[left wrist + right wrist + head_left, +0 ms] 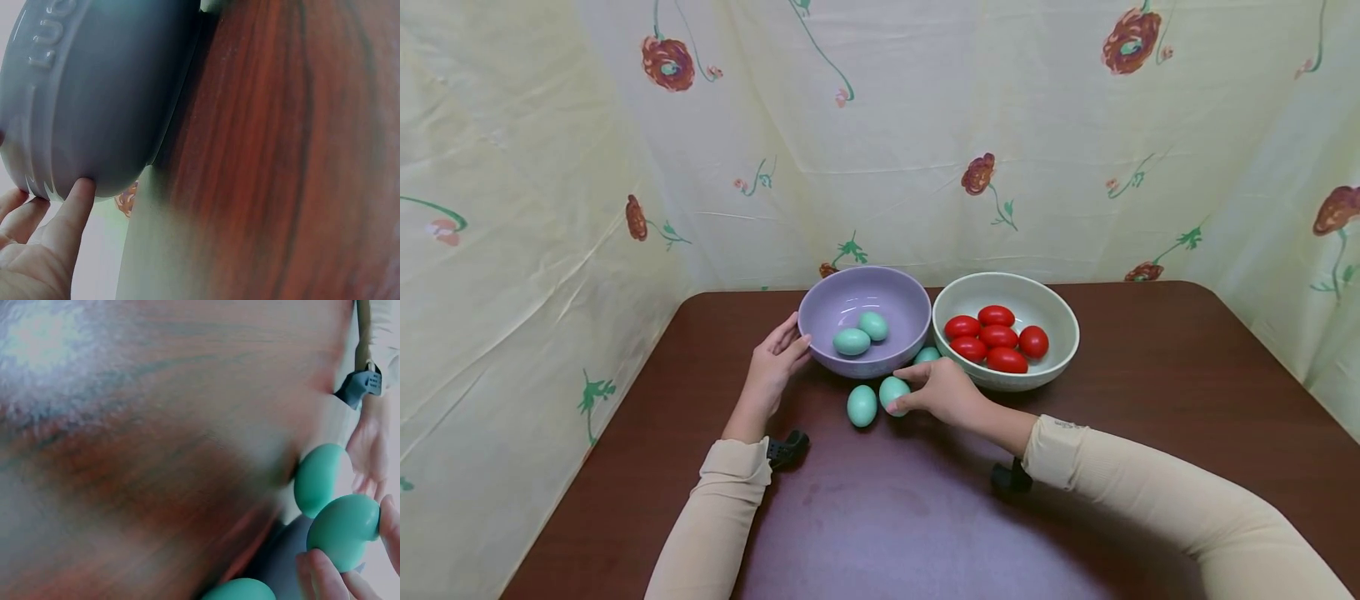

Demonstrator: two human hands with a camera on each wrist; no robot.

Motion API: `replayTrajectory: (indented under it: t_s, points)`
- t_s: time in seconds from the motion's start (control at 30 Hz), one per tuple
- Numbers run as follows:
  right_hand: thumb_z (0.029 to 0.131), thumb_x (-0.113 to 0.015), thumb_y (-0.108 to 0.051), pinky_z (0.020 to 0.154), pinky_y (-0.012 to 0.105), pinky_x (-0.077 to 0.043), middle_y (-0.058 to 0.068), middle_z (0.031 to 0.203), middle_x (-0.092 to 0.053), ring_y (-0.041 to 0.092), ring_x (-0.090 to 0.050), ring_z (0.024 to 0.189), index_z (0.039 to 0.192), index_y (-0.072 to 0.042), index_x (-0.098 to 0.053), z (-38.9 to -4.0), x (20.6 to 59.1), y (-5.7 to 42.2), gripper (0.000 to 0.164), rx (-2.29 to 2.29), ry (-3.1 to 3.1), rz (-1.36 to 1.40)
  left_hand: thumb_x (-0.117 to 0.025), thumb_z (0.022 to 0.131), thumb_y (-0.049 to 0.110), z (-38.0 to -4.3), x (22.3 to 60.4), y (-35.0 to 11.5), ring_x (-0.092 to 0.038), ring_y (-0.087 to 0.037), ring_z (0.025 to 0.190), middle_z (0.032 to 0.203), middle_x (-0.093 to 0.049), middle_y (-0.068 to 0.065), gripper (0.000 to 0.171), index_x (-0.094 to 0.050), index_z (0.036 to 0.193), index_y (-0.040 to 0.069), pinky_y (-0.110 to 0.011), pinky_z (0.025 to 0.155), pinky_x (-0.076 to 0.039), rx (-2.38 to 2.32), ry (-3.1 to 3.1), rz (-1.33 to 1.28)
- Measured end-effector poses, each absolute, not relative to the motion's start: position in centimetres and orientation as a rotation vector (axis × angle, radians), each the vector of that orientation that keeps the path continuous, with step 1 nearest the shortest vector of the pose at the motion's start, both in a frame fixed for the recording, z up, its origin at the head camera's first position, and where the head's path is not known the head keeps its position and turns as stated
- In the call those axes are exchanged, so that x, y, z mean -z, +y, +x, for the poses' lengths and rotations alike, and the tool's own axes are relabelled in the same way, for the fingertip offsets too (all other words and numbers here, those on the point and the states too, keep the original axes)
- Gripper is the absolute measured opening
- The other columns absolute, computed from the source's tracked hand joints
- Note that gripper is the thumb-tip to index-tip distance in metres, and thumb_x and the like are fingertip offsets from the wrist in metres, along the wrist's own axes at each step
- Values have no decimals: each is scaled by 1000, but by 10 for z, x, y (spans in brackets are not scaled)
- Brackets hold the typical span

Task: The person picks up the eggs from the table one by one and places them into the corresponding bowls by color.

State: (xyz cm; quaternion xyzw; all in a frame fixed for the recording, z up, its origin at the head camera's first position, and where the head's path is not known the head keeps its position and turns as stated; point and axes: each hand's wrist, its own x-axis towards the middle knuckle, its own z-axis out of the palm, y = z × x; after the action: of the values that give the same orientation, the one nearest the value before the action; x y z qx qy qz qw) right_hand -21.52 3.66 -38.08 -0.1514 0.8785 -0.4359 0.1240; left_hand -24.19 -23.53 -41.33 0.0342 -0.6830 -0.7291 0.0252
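My right hand (pixel 947 392) pinches a mint-green egg (pixel 894 395) between thumb and fingers, in front of a purple bowl (pixel 865 279). In the right wrist view the held egg (pixel 344 528) shows between the fingertips, with a second green egg (pixel 317 480) beyond it. That second egg (pixel 862 406) rests on the table just left of the held one. My left hand (pixel 772 362) touches the left side of the purple bowl; the left wrist view has its extended fingers against the outer wall (pixel 119 100). Two green eggs (pixel 852 342) lie inside this bowl.
Right beside the purple bowl stands a pale green bowl (pixel 1060 358) with several red eggs (pixel 998 337). Another green egg (pixel 927 355) is partly hidden between the bowls and my right hand. The dark brown table (pixel 880 517) ends at a flowered curtain (pixel 880 167).
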Motion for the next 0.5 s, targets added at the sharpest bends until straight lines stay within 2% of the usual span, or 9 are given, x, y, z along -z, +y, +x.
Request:
replayTrajectory:
  t_s: [0.13,0.33,0.5]
  points:
    - [66,-83,-30,67,22,-47,-5,103,-71,11,-55,90,113,-17,-69,-214,375,39,51,1276,2554,-439,-61,90,15,-242,414,-235,-37,-18,134,150,-32,-5,60,-35,144,15,-38,100,-43,2267,-2102,95]
    - [65,-83,-33,75,23,-47,-6,103,-71,10,-56,101,113,-20,-69,-214,365,41,52,1296,2537,-423,-61,90,17,-242,414,-235,-37,-18,134,150,-32,-5,61,-34,144,14,-38,100,-43,2281,-2098,79]
    - [63,-84,-34,70,23,-47,-9,95,-72,12,-57,88,111,-23,-70,-215,357,41,51,1320,2500,-391,-61,90,18,-242,415,-236,-37,-18,134,150,-31,-5,61,-34,144,15,-37,101,-43,2283,-2102,80]
